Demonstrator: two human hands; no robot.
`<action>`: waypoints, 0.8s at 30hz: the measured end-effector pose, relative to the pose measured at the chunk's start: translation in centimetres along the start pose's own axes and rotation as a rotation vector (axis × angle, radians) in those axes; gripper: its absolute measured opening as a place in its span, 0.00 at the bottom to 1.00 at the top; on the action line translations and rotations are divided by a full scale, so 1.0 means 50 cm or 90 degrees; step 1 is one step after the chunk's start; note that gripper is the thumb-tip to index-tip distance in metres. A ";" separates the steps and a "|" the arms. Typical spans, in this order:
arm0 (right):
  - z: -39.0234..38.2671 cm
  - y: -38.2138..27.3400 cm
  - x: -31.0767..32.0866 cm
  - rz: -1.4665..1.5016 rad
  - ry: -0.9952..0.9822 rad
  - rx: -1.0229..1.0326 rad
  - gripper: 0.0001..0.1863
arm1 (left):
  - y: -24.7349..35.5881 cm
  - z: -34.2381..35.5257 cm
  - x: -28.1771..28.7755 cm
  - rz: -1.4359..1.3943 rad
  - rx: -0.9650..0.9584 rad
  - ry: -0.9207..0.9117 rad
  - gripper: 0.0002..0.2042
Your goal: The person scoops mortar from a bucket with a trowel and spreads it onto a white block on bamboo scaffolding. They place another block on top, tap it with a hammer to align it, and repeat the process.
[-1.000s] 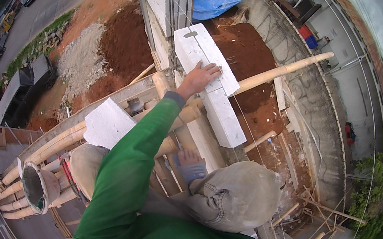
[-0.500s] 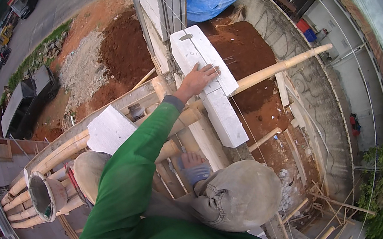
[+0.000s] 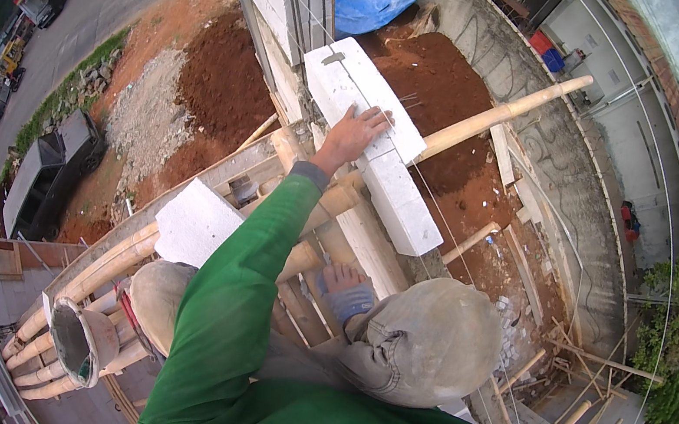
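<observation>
**Operator:** In the head view I see one hand (image 3: pixel 354 133), at about twelve o'clock, laid flat on a white block (image 3: pixel 366 102) that sits atop the wall; fingers spread apart and pressing down, not curled round anything; by the green sleeve (image 3: pixel 245 286) rising from the lower left I take it for the left hand, though I'm not certain.

**Spotter:** And the right?

**Operator:** Not in view; I cannot tell what it's doing. A second white block (image 3: pixel 397 207) lies just beside the first, toward four o'clock; a bamboo pole (image 3: pixel 503 114) runs off to two o'clock beneath them.

**Spotter:** What worries you?

**Operator:** The block looks perched near the wall's edge, with red earth (image 3: pixel 219 80) well below; I judge a sideways push could tip it off. The foot (image 3: pixel 346 288) rests on bamboo scaffolding (image 3: pixel 100 260) at six o'clock; leaning further could cost the footing; the bucket (image 3: pixel 79 340) at eight o'clock could get kicked.
</observation>
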State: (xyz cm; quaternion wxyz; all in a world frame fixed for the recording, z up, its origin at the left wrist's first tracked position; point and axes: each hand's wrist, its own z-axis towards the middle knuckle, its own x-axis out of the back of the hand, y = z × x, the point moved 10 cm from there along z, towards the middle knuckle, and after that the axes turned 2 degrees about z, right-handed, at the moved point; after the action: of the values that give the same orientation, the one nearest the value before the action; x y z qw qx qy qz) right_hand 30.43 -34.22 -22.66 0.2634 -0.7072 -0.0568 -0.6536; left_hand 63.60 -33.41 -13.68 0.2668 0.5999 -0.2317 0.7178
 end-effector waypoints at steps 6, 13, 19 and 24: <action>-0.004 0.008 -0.027 -0.023 0.003 -0.005 0.20 | 0.001 -0.003 0.008 -0.019 0.004 -0.003 0.34; -0.004 0.002 0.002 0.002 0.023 -0.006 0.21 | 0.004 -0.005 0.019 -0.019 -0.001 0.022 0.34; -0.002 -0.005 0.020 -0.013 0.031 -0.002 0.20 | 0.001 -0.003 0.013 -0.013 -0.004 0.030 0.34; -0.003 -0.006 0.030 -0.027 0.020 -0.007 0.20 | 0.000 -0.003 0.006 -0.014 -0.001 0.021 0.33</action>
State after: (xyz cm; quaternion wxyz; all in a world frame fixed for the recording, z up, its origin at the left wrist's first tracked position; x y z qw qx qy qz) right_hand 30.39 -34.42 -21.17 0.2464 -0.6970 -0.0637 -0.6703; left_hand 63.46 -33.30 -13.40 0.2792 0.5900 -0.2212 0.7246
